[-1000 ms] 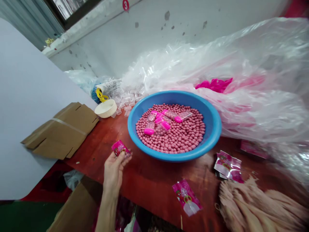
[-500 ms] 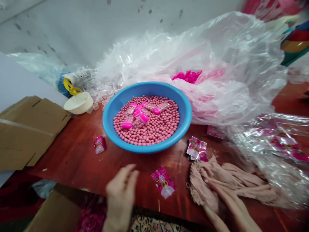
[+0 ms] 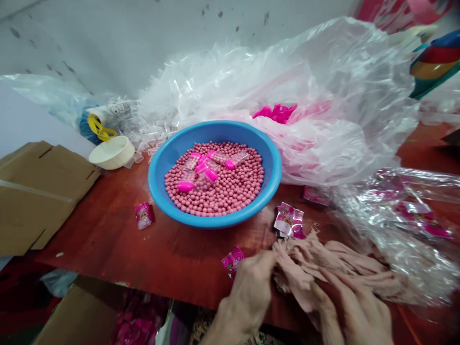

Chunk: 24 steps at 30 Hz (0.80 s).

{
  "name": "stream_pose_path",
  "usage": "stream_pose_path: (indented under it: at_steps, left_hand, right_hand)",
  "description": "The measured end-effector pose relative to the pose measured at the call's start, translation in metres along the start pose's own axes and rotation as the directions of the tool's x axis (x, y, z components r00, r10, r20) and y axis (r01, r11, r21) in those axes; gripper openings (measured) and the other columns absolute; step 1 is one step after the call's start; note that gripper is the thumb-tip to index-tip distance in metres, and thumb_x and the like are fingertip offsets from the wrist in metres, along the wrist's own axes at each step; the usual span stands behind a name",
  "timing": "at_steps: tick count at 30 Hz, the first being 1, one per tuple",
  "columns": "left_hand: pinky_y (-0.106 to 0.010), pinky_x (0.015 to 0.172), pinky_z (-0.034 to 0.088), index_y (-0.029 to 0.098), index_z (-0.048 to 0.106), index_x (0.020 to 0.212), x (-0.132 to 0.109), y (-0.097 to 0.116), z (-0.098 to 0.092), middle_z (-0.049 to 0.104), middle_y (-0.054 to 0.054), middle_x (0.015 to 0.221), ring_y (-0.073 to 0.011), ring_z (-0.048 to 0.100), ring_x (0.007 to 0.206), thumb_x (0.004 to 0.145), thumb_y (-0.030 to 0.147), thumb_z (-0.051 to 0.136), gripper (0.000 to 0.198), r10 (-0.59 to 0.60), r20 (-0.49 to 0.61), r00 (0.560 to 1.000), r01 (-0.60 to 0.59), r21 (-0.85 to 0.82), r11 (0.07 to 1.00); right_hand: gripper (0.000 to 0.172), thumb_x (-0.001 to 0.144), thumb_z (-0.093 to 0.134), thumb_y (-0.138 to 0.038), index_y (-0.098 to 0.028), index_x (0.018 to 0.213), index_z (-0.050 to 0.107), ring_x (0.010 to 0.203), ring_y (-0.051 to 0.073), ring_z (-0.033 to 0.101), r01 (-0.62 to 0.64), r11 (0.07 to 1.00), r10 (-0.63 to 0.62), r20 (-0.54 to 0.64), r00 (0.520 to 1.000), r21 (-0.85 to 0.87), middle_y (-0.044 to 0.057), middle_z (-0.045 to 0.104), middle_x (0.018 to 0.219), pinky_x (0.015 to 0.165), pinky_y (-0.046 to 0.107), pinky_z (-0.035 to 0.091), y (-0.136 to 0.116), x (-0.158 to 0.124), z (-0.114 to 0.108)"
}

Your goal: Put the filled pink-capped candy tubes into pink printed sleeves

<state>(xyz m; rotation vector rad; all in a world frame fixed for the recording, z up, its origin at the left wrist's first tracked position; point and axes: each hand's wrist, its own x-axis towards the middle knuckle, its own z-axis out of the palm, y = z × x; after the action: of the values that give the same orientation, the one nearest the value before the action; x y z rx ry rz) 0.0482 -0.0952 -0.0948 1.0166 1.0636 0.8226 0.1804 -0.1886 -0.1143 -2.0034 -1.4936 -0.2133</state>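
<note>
My left hand (image 3: 251, 282) has its fingers closed at the left edge of a crumpled beige cloth (image 3: 334, 258). My right hand (image 3: 348, 302) grips the front of the same cloth, its fingers bent over the folds. Partly covered by my left hand lies a pink printed packet (image 3: 233, 261). Behind the cloth are more pink packets (image 3: 289, 220), stacked. A blue basin (image 3: 215, 221) of pink beads (image 3: 230, 191) stands beyond my hands. Several small clear tubes with bright pink caps (image 3: 206, 172) rest on the beads.
Another pink packet (image 3: 144, 215) lies left of the basin. Flattened cardboard (image 3: 43, 191) and a cream tape roll (image 3: 112, 153) are at the left. Clear plastic bags (image 3: 341, 96) pile up behind, and shiny film (image 3: 406, 239) spreads at the right of the red-brown table (image 3: 115, 254).
My left hand has moved right from the front of the basin, past the loose packet, to the cloth. My right hand has come further into view over the cloth.
</note>
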Motion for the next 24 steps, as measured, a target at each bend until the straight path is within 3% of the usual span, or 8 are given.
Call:
stream_pose_path:
  at_steps: [3, 6, 10, 13, 16, 20, 22, 24]
  left_hand:
    - [-0.023, 0.05, 0.038, 0.02, 0.071, 0.101, -0.005, 0.01, -0.035, 0.066, -0.001, 0.064, -0.0112, 0.047, 0.047, 0.082, 0.021, 0.059, 0.023, 0.055, -0.169, 0.984, -0.039, 0.099, 0.994]
    - [-0.02, 0.044, 0.036, 0.017, 0.068, 0.093, -0.013, 0.014, -0.069, 0.067, -0.001, 0.064, -0.0092, 0.048, 0.045, 0.082, 0.031, 0.06, 0.019, 0.106, -0.353, 0.93, -0.064, 0.129, 0.99]
    - [-0.019, 0.043, 0.037, 0.017, 0.068, 0.087, -0.028, 0.012, -0.091, 0.068, -0.001, 0.063, -0.0094, 0.05, 0.045, 0.078, 0.037, 0.065, 0.022, 0.121, -0.453, 0.883, -0.066, 0.136, 0.989]
    - [-0.02, 0.045, 0.039, 0.016, 0.071, 0.074, -0.036, 0.008, -0.088, 0.067, -0.004, 0.057, -0.0115, 0.054, 0.047, 0.078, 0.042, 0.065, 0.027, 0.071, -0.42, 0.905, 0.005, 0.178, 0.984]
    - [-0.022, 0.048, 0.039, 0.014, 0.071, 0.062, -0.037, 0.005, -0.076, 0.063, -0.005, 0.051, -0.0141, 0.055, 0.049, 0.077, 0.049, 0.062, 0.038, 0.005, -0.305, 0.952, 0.068, 0.229, 0.971]
    - [-0.021, 0.05, 0.037, 0.014, 0.067, 0.056, -0.031, 0.008, -0.058, 0.056, 0.0, 0.052, -0.0126, 0.047, 0.052, 0.071, 0.043, 0.07, 0.033, -0.039, -0.181, 0.983, 0.072, 0.178, 0.981]
    - [-0.022, 0.053, 0.038, 0.015, 0.066, 0.055, -0.029, 0.011, -0.052, 0.055, 0.001, 0.055, -0.0123, 0.046, 0.055, 0.074, 0.04, 0.068, 0.031, -0.044, -0.162, 0.986, 0.067, 0.142, 0.988]
    - [-0.022, 0.055, 0.039, 0.015, 0.069, 0.059, -0.031, 0.015, -0.049, 0.056, 0.001, 0.057, -0.0127, 0.046, 0.056, 0.076, 0.04, 0.066, 0.03, -0.049, -0.169, 0.984, 0.064, 0.085, 0.994]
  right_hand:
    - [0.032, 0.093, 0.045, -0.03, -0.014, 0.119, 0.053, 0.096, 0.033, 0.054, 0.17, 0.985, -0.168, -0.074, 0.983, 0.034, 0.018, 0.06, 0.106, 0.081, 0.048, 0.043, -0.032, 0.002, 0.015]
    - [0.026, 0.092, 0.047, -0.032, -0.019, 0.104, 0.065, 0.097, 0.032, 0.055, 0.231, 0.97, -0.236, 0.071, 0.969, 0.072, 0.013, 0.067, 0.1, 0.081, 0.045, 0.041, -0.054, -0.005, 0.04]
    - [0.021, 0.091, 0.051, -0.026, -0.029, 0.087, 0.071, 0.089, 0.026, 0.058, 0.228, 0.971, -0.235, 0.104, 0.966, 0.074, 0.003, 0.072, 0.086, 0.079, 0.043, 0.037, -0.058, -0.012, 0.057]
    - [0.02, 0.089, 0.053, -0.022, -0.029, 0.087, 0.072, 0.086, 0.026, 0.056, 0.231, 0.969, -0.24, 0.098, 0.966, 0.089, 0.003, 0.072, 0.082, 0.077, 0.042, 0.038, -0.053, -0.01, 0.052]
    - [0.021, 0.087, 0.055, -0.016, -0.026, 0.091, 0.073, 0.088, 0.027, 0.055, 0.248, 0.963, -0.257, 0.079, 0.963, 0.107, 0.006, 0.071, 0.083, 0.079, 0.042, 0.041, -0.053, -0.009, 0.044]
    - [0.024, 0.088, 0.052, -0.016, -0.027, 0.097, 0.071, 0.093, 0.027, 0.057, 0.255, 0.943, -0.273, 0.058, 0.96, 0.215, 0.006, 0.07, 0.093, 0.085, 0.042, 0.043, -0.06, -0.013, 0.037]
    - [0.024, 0.091, 0.051, -0.025, -0.027, 0.108, 0.067, 0.1, 0.028, 0.057, 0.184, 0.926, -0.215, 0.06, 0.975, 0.328, 0.008, 0.067, 0.103, 0.088, 0.041, 0.044, -0.064, -0.015, 0.036]
    - [0.038, 0.092, 0.047, -0.04, -0.025, 0.127, 0.054, 0.11, 0.029, 0.056, 0.024, 0.898, -0.075, 0.098, 0.992, 0.44, 0.01, 0.062, 0.119, 0.09, 0.039, 0.046, -0.066, -0.016, 0.033]
